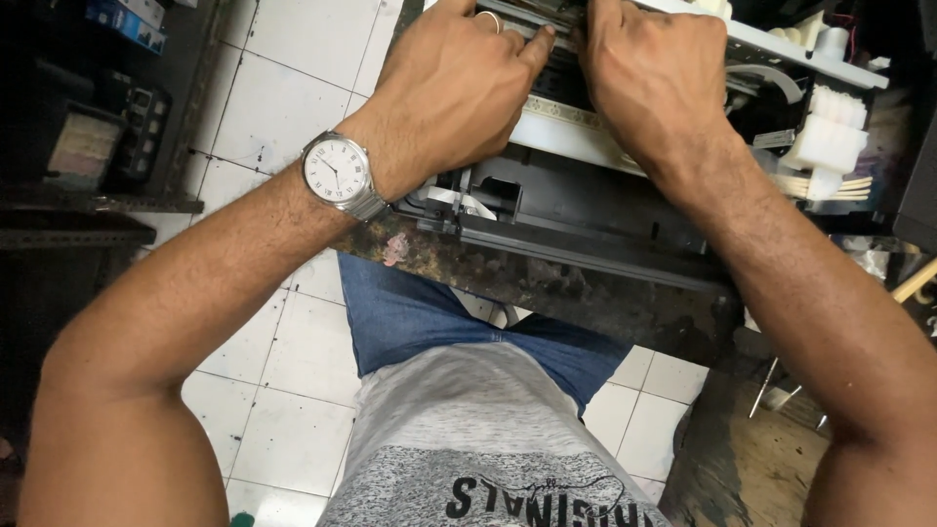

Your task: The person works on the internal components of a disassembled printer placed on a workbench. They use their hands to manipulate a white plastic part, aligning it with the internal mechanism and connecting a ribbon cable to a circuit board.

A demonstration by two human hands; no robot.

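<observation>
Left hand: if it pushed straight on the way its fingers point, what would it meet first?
The left hand points right along the opened machine's top rail; it would likely meet the right hand first, their fingertips already nearly touching.

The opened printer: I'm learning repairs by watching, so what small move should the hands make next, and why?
Probably a gentle, even pull or slide of the grey bar towards the body. The left hand and the right hand both press on it at the top of the opened printer, thumbs nearly meeting, so equal force from both sides should keep it from twisting.
</observation>
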